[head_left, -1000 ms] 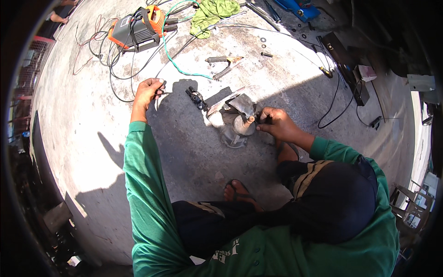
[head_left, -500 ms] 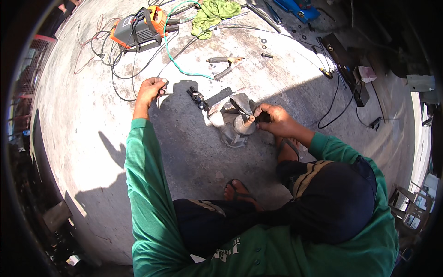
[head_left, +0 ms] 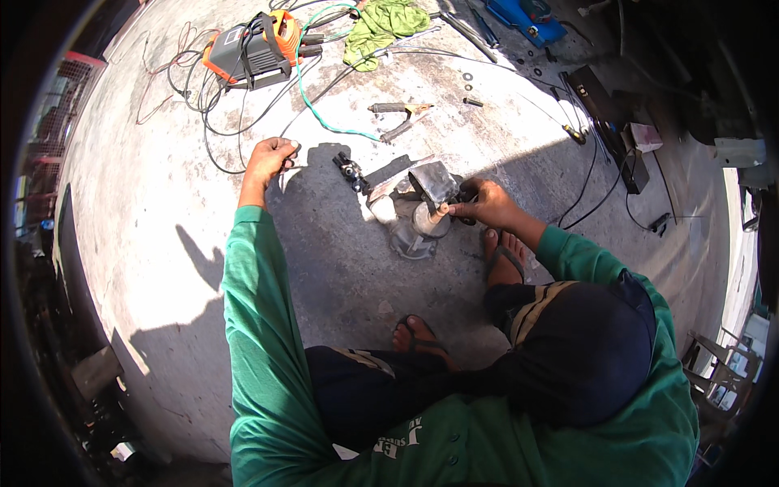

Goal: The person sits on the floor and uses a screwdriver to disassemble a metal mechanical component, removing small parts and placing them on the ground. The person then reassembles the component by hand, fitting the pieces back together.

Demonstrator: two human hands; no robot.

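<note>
Showing in head view: right hand, fingers bent, thumb tip at copper-coloured post of worn metal part, just left of grip; cannot tell if clamped. Left hand, well apart, makes narrow pinch, content unclear. Black piece lies between hands.

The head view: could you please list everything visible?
Metal part: one, grey, centre
Fitting: one, black, centre
Clamp: one, dark and coppery, upper centre
Power unit: one, orange and grey, upper left
Cloth: one, green, top centre
Cables: several, black and teal, upper half
Washers: several, dark, upper right
Rod: one, black, below washers
Unclear item: one, blue, top right
Long box: one, dark, right
Feet: two, dark sandals, lower centre
Left hand: one, bare, left
Right hand: one, bare, at metal part
</note>
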